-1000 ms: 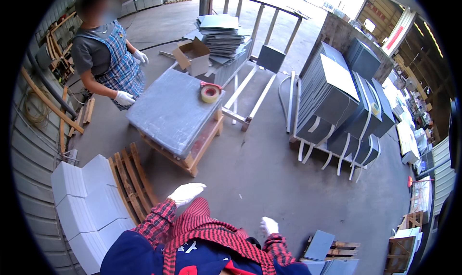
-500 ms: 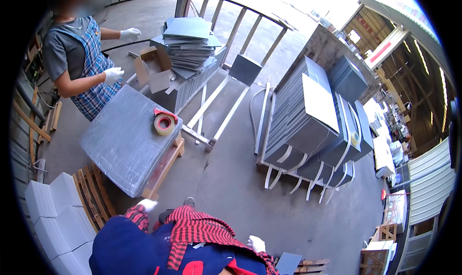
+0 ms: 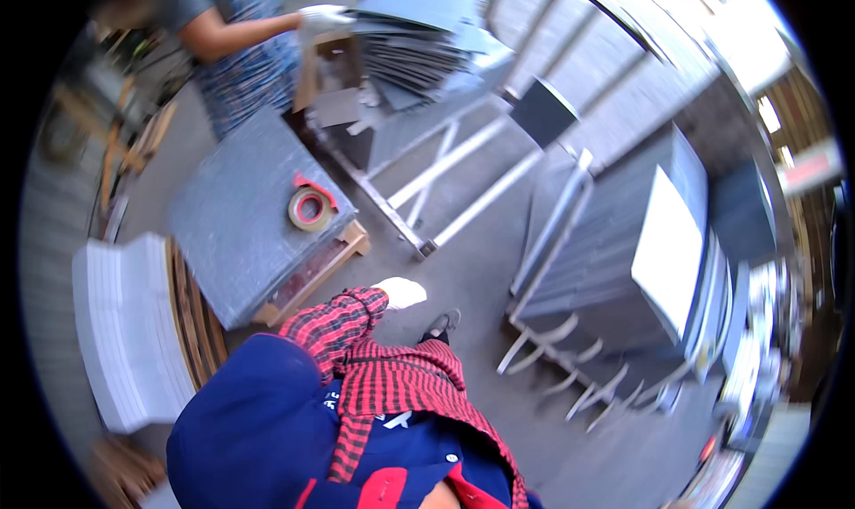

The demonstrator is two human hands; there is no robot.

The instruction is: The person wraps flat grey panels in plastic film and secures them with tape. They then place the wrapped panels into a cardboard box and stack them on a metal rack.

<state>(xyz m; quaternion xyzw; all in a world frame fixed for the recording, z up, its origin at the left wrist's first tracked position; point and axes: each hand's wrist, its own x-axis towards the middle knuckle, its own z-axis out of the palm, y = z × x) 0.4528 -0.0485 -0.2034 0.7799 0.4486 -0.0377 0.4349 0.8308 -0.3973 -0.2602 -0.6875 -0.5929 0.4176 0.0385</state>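
Note:
My left hand, in a white glove, hangs over the floor just right of the grey slab-topped stack on a wooden pallet. Its fingers are too washed out to tell whether they are open or closed, and no object shows in it. A red tape dispenser with a roll of tape lies on top of that stack, near its right side. My right hand is not in view. Beyond, a co-worker's gloved hand is at the left edge of a loose pile of grey panels.
An opened cardboard box sits beside the panel pile. A metal frame stands low on the floor. To the right, a rack carries grey panels with a white sheet and loose straps. White boards are stacked at left.
The view has shifted, and my left hand has swung forward and right, past the pallet's corner. My right hand has gone out of view. The co-worker's hand has moved to the panel pile.

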